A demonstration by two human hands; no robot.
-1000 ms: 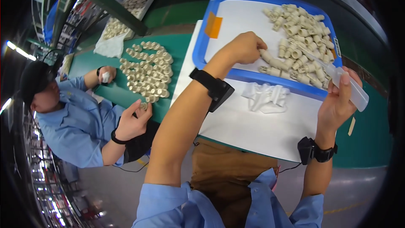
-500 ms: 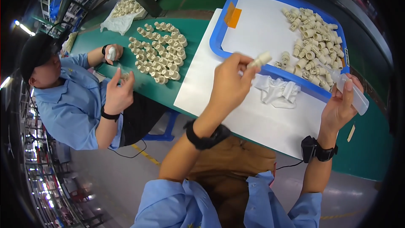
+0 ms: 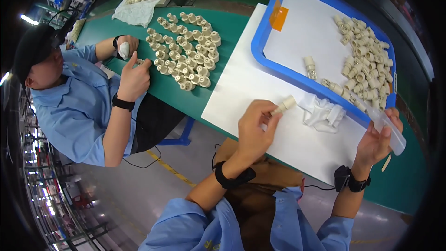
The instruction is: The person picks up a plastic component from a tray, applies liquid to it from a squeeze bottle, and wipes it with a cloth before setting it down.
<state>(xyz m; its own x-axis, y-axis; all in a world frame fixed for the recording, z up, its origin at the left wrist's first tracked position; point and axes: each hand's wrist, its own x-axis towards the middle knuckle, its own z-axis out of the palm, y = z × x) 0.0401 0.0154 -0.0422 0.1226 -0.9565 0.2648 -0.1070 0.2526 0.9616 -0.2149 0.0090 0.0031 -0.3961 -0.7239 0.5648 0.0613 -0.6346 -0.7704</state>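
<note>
My left hand [image 3: 254,128] pinches a cream, stepped, tube-shaped plastic fitting [image 3: 287,103] between thumb and fingers, above the white sheet. Around a translucent squeeze bottle [image 3: 394,137] my right hand [image 3: 375,148] is closed; its narrow nozzle points up and left over the tray's near edge. Heaped in the right half of the blue tray [image 3: 258,46] lie several like fittings [image 3: 369,60]. One separate fitting with a clear end [image 3: 310,67] rests near the tray's front wall. Between my hands, a crumpled white cloth [image 3: 322,112] lies on the white sheet [image 3: 227,100].
To the left a co-worker in a blue shirt [image 3: 83,111] holds a small piece, with a white wad in the other hand. Beside them, rows of standing fittings [image 3: 183,53] cover part of the green table [image 3: 160,100]. A small pale stick [image 3: 386,163] lies at right.
My left hand has come down and nearer with the fitting, away from the tray. My right hand has lowered slightly, still gripping the bottle. The whole view has shifted a little.
</note>
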